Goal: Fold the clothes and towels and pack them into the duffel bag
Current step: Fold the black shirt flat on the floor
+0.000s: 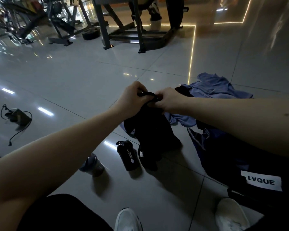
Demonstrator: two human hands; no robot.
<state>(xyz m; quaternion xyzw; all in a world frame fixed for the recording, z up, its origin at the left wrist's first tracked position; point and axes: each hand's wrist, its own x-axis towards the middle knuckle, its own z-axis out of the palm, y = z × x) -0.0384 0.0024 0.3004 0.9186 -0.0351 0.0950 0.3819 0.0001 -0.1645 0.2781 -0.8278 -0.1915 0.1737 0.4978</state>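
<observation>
While the head camera looks down across a glossy tiled floor (73,84), I see both hands meet above it: the left hand (132,99) and the right hand (168,101) each pinch the bunched top edge of a black garment (150,134), fingers curled tight on the cloth, and the rest hangs toward the floor. Just behind the right hand lies a crumpled heap of blue clothes (218,88). The dark duffel bag (240,160), with a white LVQUE label (264,181), sits at lower right under the right forearm, with a blue piece (198,137) draped at its near edge. A black shaker bottle (128,156) sits just left of the garment's hem, a blurred grey bottle (93,164) beside it, and a corded pouch (17,115) well apart at left. White shoes (127,220) show at the bottom and gym machine frames (123,30) stand beyond.
</observation>
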